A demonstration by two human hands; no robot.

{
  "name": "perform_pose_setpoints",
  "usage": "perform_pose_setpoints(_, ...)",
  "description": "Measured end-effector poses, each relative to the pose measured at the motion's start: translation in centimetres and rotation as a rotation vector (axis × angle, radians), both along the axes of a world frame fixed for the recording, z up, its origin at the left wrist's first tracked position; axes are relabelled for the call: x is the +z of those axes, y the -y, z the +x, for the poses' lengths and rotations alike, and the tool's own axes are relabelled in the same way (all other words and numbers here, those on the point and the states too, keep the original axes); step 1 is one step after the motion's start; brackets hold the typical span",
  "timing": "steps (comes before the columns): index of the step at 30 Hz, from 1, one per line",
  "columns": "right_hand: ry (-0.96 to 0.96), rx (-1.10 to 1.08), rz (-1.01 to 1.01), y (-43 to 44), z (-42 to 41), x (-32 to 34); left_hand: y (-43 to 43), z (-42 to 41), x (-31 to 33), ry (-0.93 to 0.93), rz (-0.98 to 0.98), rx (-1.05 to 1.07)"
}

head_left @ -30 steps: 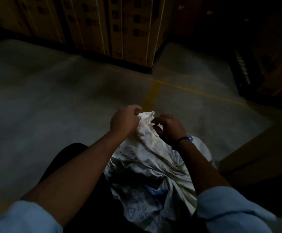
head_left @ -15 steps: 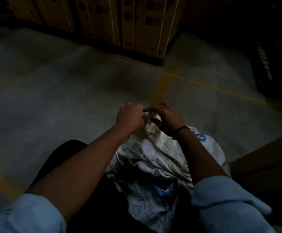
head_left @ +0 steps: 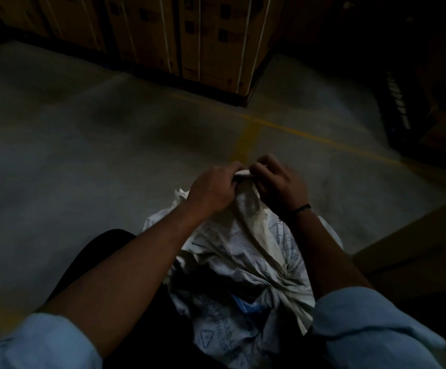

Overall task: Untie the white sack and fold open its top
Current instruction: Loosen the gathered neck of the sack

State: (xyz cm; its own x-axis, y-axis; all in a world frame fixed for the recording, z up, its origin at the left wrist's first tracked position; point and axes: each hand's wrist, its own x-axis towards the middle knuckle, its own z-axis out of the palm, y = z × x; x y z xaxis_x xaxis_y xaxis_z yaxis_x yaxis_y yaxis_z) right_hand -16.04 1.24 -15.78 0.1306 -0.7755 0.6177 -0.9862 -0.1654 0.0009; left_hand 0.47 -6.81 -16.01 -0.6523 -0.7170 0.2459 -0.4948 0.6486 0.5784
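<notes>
Both hands have drawn together since a moment ago and now meet at the very top of the white sack (head_left: pixel 245 265). The left hand (head_left: pixel 212 189) and right hand (head_left: pixel 280 186) each have their fingers pinched on the bunched neck, knuckles nearly touching. The sack stands on the concrete floor (head_left: pixel 83 155) between the person's forearms. The neck looks twisted shut, so I'd say the untying is barely under way and the folding open is yet to come.
</notes>
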Motion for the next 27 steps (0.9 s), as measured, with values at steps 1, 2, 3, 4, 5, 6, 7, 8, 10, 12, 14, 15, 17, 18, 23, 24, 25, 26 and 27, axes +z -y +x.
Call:
perform_pose_setpoints(1, 0.000, 0.025, 0.012, -0.4, -0.3, 0.2, -0.3, -0.4, -0.1, 0.019, -0.015, -0.008)
perform_pose_setpoints(2, 0.018, 0.052, 0.037, -0.9, -0.5, 0.4, -0.6, -0.7, -0.5, 0.041, -0.032, -0.008)
perform_pose_setpoints(3, 0.054, 0.078, 0.074, -1.4, -0.8, 0.7, -0.9, -1.0, -0.8, 0.055, -0.049, -0.002)
perform_pose_setpoints(4, 0.104, 0.096, 0.113, -1.9, -1.0, 1.1, -1.1, -1.3, -1.1, 0.046, -0.062, 0.008)
perform_pose_setpoints(5, 0.174, 0.101, 0.146, -2.6, -1.2, 1.3, -1.4, -1.4, -1.2, 0.020, -0.067, 0.015)
perform_pose_setpoints(6, 0.267, 0.098, 0.175, -3.2, -1.5, 1.4, -1.5, -1.6, -1.1, -0.011, -0.067, 0.003)
perform_pose_setpoints(7, 0.378, 0.088, 0.208, -3.9, -1.8, 1.6, -1.5, -1.7, -1.0, -0.033, -0.061, -0.035)
perform_pose_setpoints(8, 0.486, 0.070, 0.250, -4.4, -2.1, 1.8, -1.6, -1.9, -0.7, -0.042, -0.055, -0.095)
perform_pose_setpoints(10, 0.623, 0.006, 0.337, -5.4, -2.8, 1.9, -2.0, -2.3, -0.3, -0.022, -0.036, -0.251)
perform_pose_setpoints(12, 0.701, -0.020, 0.386, -6.5, -3.4, 2.1, -2.6, -2.7, -0.1, 0.009, -0.031, -0.371)
perform_pose_setpoints(14, 0.766, 0.002, 0.427, -7.7, -3.9, 2.7, -3.4, -3.0, 0.1, 0.031, -0.002, -0.418)
perform_pose_setpoints(15, 0.798, 0.012, 0.449, -8.4, -4.1, 3.0, -3.8, -3.1, 0.1, 0.043, 0.024, -0.433)
perform_pose_setpoints(17, 0.827, 0.007, 0.475, -9.6, -4.6, 3.6, -4.3, -3.3, 0.3, 0.052, 0.056, -0.456)
perform_pose_setpoints(18, 0.819, -0.008, 0.478, -10.1, -4.8, 3.8, -4.6, -3.5, 0.5, 0.044, 0.047, -0.469)
perform_pose_setpoints(23, 0.720, -0.043, 0.484, -12.5, -5.5, 4.7, -6.2, -3.9, 1.4, 0.043, -0.057, -0.520)
perform_pose_setpoints(24, 0.673, -0.044, 0.486, -13.0, -5.6, 4.8, -6.5, -4.0, 1.5, 0.071, -0.058, -0.535)
perform_pose_setpoints(25, 0.623, -0.032, 0.480, -13.5, -5.8, 5.0, -6.7, -4.1, 1.5, 0.092, -0.059, -0.551)
perform_pose_setpoints(26, 0.576, -0.008, 0.464, -14.0, -5.8, 5.1, -6.9, -4.3, 1.7, 0.097, -0.067, -0.569)
perform_pose_setpoints(27, 0.542, 0.025, 0.441, -14.4, -5.8, 5.2, -7.1, -4.4, 2.0, 0.101, -0.094, -0.584)
